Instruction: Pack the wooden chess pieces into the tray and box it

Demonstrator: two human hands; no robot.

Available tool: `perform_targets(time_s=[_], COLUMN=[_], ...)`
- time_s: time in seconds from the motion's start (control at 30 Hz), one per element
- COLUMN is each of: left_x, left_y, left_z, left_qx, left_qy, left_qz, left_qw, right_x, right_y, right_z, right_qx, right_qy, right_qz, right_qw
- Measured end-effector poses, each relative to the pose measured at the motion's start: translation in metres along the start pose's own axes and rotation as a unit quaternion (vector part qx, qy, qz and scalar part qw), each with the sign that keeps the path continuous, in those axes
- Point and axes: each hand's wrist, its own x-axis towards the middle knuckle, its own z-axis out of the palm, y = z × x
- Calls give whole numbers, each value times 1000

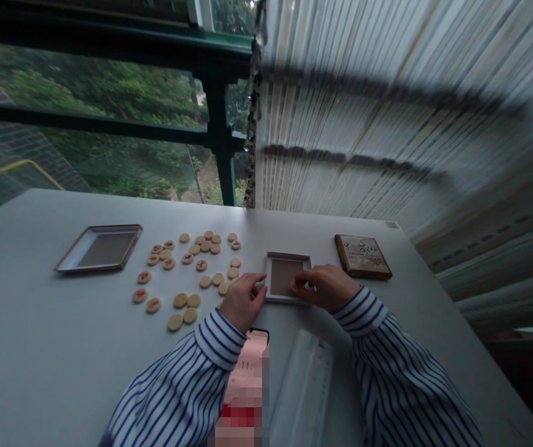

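Tray [286,277], small, shallow and square, lies near the table's [38,347] front edge, right of the scattered round pieces [192,267]. Looks light, rigid and thin-walled, likely to slide; its raised rim is the place to hold. Left hand [244,300] pinches the left rim and right hand [324,287] the right, fingers closed on it.

On the bench [38,347] a small tray [287,276] lies between the left hand [242,301] and right hand [324,287]; round game pieces [192,267] spread to its left; a larger tray [100,248] sits further left; a box [362,255] lies to the right.
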Motion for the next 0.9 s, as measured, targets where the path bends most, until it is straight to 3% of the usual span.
perform_targets(time_s=[0.3, 0.63, 0.9], left_x=[1, 1, 0], left_y=[-1, -1, -3], left_z=[-2, -1, 0], left_qx=[2, -2, -6], left_qy=[-27, -33, -42], left_qz=[-31, -46, -51], left_qw=[999, 998, 998], right_x=[2, 4, 4], right_y=[0, -1, 2], right_z=[7, 4, 6], right_qx=[-21, -33, -31], right_qy=[-9, -75, -94], right_qz=[-17, 3, 7], right_qw=[1000, 997, 995])
